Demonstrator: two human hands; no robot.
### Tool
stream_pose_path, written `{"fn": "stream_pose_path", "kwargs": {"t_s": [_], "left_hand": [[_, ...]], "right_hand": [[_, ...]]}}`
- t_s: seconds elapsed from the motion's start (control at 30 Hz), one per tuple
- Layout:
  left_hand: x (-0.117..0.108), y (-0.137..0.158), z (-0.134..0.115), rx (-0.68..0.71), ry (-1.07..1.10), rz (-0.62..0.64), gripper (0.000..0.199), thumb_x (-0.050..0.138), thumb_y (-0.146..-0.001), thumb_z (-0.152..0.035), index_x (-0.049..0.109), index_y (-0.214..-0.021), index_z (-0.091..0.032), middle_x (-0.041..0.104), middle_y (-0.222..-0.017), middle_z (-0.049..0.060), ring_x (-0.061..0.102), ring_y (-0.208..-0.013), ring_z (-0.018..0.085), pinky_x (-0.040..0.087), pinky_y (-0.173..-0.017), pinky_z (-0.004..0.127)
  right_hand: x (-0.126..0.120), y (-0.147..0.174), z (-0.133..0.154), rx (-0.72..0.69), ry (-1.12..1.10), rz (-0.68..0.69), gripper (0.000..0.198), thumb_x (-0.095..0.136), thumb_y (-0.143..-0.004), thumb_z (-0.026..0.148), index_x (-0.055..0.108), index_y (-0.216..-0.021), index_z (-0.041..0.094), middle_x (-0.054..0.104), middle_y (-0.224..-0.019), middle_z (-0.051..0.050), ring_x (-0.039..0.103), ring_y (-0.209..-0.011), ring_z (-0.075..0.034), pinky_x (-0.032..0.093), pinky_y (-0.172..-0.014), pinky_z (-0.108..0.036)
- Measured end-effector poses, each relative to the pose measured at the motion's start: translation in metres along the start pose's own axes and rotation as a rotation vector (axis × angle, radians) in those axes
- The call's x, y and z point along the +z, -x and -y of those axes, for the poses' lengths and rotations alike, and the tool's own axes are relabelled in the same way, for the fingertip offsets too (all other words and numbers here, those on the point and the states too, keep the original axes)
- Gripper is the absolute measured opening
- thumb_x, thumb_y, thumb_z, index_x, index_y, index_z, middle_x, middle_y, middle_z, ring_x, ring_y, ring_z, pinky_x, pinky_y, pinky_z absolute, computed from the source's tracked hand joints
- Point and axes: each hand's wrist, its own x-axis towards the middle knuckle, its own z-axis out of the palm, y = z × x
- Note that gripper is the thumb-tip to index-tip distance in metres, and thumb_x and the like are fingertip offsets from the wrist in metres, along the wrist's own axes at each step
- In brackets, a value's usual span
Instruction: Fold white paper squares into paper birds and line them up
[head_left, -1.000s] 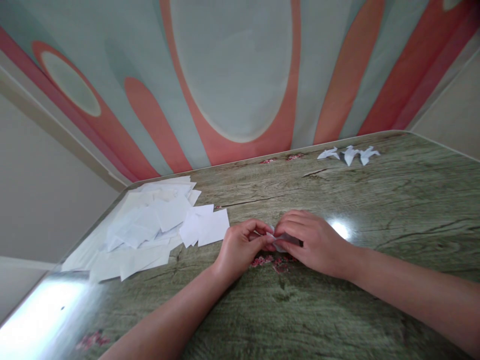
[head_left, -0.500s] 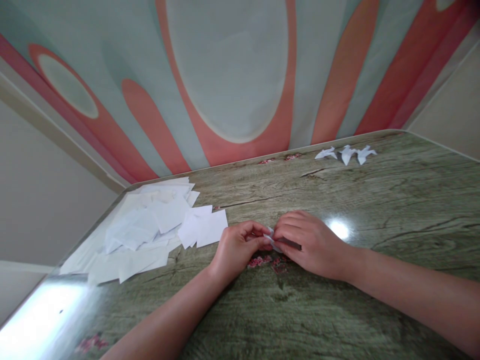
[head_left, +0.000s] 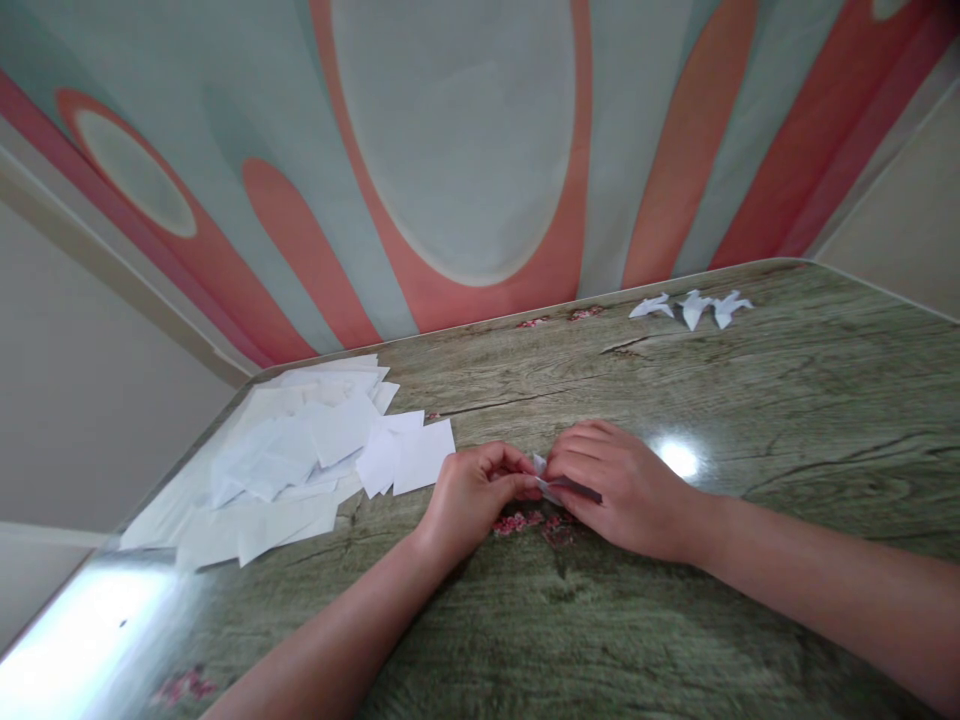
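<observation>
Between my two hands is a small folded piece of white paper (head_left: 541,482), mostly covered by fingers, so its exact shape is hidden. My left hand (head_left: 478,492) pinches its left side between thumb and fingertips. On the other side my right hand (head_left: 611,488) is closed on the paper, thumb below and fingers curled above. Both hands rest low over the wood-patterned table (head_left: 480,630). Just left of my left hand lie several loose white paper squares (head_left: 422,458).
A wide heap of white paper sheets (head_left: 277,450) covers the table's left side. At the far right stand three folded paper birds (head_left: 694,309), close together. Behind the table's back edge rises a patterned wall (head_left: 457,150) in coral and grey-green.
The folded paper has shifted slightly between my fingertips, and a small upright point of it shows more clearly. Both hands stay in almost the same place.
</observation>
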Motion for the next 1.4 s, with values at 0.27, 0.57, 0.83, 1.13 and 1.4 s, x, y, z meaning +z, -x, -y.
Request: {"fn": "stream_pose_path", "kwargs": {"t_s": [0.27, 0.57, 0.83, 1.13, 1.4], "left_hand": [[-0.003, -0.005, 0.005, 0.071, 0.002, -0.011, 0.005, 0.059, -0.083, -0.018, 0.062, -0.083, -0.015, 0.069, -0.072, 0.001, 0.066, -0.069, 0.014, 0.049, -0.063, 0.022], [-0.009, -0.004, 0.003, 0.409, -0.362, 0.023, 0.009, 0.063, -0.084, -0.016, 0.068, -0.092, -0.018, 0.07, -0.086, 0.002, 0.063, -0.081, 0.015, 0.048, -0.074, 0.026], [-0.006, -0.003, 0.009, 0.575, -0.415, -0.031, 0.01, 0.062, -0.084, -0.01, 0.07, -0.086, -0.016, 0.069, -0.082, 0.004, 0.064, -0.078, 0.015, 0.049, -0.072, 0.026], [-0.013, -0.007, 0.007, 0.704, -0.449, 0.012, 0.009, 0.06, -0.087, -0.018, 0.069, -0.091, -0.018, 0.071, -0.087, 0.005, 0.064, -0.087, 0.018, 0.05, -0.082, 0.033], [-0.012, -0.005, 0.003, 0.742, -0.443, -0.01, 0.012, 0.058, -0.089, -0.019, 0.07, -0.087, -0.018, 0.072, -0.083, 0.005, 0.064, -0.086, 0.018, 0.05, -0.083, 0.035]], "right_hand": [[0.005, 0.003, -0.006, 0.067, -0.013, 0.042, 0.011, 0.061, -0.087, 0.026, 0.062, -0.093, 0.017, 0.067, -0.087, -0.004, 0.058, -0.087, -0.02, 0.041, -0.081, -0.037], [0.011, 0.004, -0.015, 0.037, -0.045, 0.074, 0.011, 0.059, -0.09, 0.025, 0.066, -0.096, 0.018, 0.067, -0.085, -0.004, 0.059, -0.088, -0.019, 0.042, -0.082, -0.036], [0.008, 0.004, -0.014, -0.029, -0.013, 0.028, 0.015, 0.055, -0.092, 0.027, 0.068, -0.092, 0.018, 0.067, -0.087, -0.005, 0.059, -0.088, -0.019, 0.042, -0.083, -0.037], [0.001, 0.003, -0.016, -0.212, 0.061, -0.031, 0.021, 0.048, -0.095, 0.018, 0.069, -0.094, 0.017, 0.067, -0.086, -0.005, 0.057, -0.086, -0.018, 0.042, -0.084, -0.038], [-0.005, 0.001, -0.014, -0.209, -0.041, -0.089, 0.022, 0.046, -0.094, 0.015, 0.067, -0.092, 0.019, 0.069, -0.093, -0.005, 0.059, -0.097, -0.019, 0.043, -0.09, -0.04]]}}
